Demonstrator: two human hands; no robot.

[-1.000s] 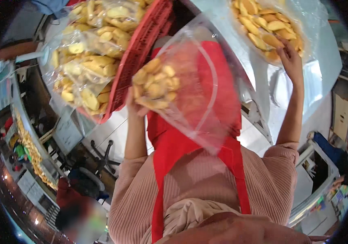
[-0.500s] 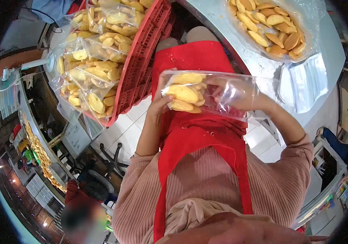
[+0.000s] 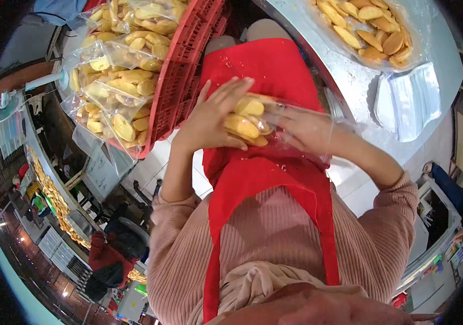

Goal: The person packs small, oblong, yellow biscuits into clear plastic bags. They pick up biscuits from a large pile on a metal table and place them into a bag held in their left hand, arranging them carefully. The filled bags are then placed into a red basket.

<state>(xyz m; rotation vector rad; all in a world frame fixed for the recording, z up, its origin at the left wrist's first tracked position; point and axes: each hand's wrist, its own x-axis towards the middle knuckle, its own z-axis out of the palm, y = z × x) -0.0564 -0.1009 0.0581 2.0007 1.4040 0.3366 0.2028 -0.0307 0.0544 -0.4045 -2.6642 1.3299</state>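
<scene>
A clear plastic bag with yellow oval baked pieces (image 3: 242,125) lies across my red-aproned lap. My left hand (image 3: 207,119) is at its filled end, fingers stretched and spread, the thumb below the pieces. From the other side, my right hand (image 3: 307,130) lies nearly flat at the slack part of the bag, fingers stretched toward the pieces. Film covers part of this hand; whether it is inside or under the bag I cannot tell.
On the left, a red plastic crate (image 3: 174,76) is heaped with filled bags (image 3: 123,86). The metal table (image 3: 345,70) at right holds loose baked pieces (image 3: 377,32) on plastic and a stack of flat clear bags (image 3: 410,103). Behind at left, a person (image 3: 107,260) is near another table.
My left hand has let go of the bag's filled end and spread its fingers beside it. My right hand has moved closer to the pieces, and the bag's slack part has flattened.
</scene>
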